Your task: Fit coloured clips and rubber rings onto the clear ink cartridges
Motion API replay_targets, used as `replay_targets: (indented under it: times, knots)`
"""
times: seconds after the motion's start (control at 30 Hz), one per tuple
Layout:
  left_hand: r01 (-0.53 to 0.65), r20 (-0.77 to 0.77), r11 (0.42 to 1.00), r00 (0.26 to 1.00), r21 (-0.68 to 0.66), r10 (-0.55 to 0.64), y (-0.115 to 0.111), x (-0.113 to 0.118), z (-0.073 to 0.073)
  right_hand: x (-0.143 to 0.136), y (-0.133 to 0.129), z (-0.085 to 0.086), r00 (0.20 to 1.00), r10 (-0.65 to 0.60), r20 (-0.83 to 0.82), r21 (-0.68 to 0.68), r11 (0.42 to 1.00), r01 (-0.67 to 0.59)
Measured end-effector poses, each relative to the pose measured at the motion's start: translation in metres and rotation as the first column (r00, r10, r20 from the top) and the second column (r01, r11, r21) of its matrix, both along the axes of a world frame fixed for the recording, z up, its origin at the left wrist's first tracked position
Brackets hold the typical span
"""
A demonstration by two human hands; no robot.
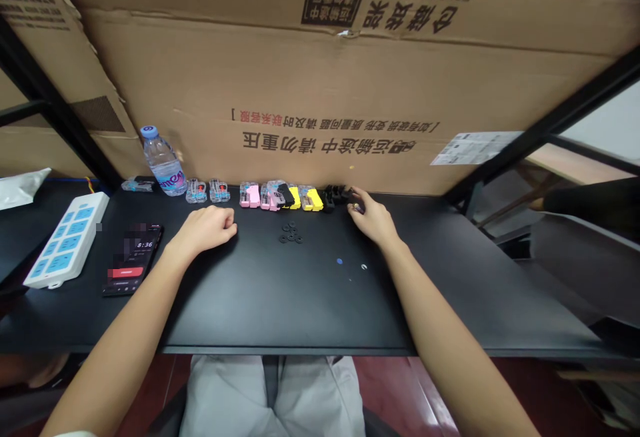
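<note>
My right fingers point(361, 198) are at the black parts point(330, 198), 10 o'clock of that palm; can't tell if they're clamped on one. From there the row is laid out toward 9: yellow parts point(314, 200), pink parts point(253, 196), clear parts point(219, 191). Left hand point(210, 225) is curled, nothing showing in it; black rings point(292, 236) at its 3 and blue disc point(339, 261) at its 4 lie loose, outside the row.
</note>
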State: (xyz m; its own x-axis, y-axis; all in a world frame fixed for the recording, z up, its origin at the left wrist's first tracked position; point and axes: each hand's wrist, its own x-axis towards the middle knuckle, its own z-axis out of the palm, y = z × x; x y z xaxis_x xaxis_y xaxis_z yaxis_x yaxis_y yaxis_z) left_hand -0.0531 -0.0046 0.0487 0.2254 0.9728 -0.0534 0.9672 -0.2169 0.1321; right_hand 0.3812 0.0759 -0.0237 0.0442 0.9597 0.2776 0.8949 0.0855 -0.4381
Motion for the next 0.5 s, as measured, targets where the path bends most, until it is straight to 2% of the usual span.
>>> replay_targets:
  times: [0.17, 0.3, 0.4, 0.5]
  knots:
    - [-0.216, -0.067, 0.976, 0.974, -0.006, 0.215, 0.007, -0.023, 0.004, -0.009, -0.006, 0.008, 1.0, 0.002, -0.007, 0.199, 0.98, -0.001]
    - [-0.316, -0.069, 0.949, 0.947, -0.013, 0.315, 0.009, -0.036, 0.005, -0.04, -0.02, 0.021, 0.994, 0.105, 0.01, 0.325, 0.94, -0.102]
    - [-0.335, -0.057, 0.942, 0.94, 0.019, 0.335, 0.011, -0.041, 0.003, -0.077, -0.033, 0.028, 0.958, 0.266, 0.107, 0.284, 0.915, -0.286]
    - [-0.309, -0.031, 0.947, 0.95, 0.084, 0.312, 0.012, -0.041, 0.0, -0.114, -0.038, 0.033, 0.896, 0.372, 0.244, 0.173, 0.892, -0.418]
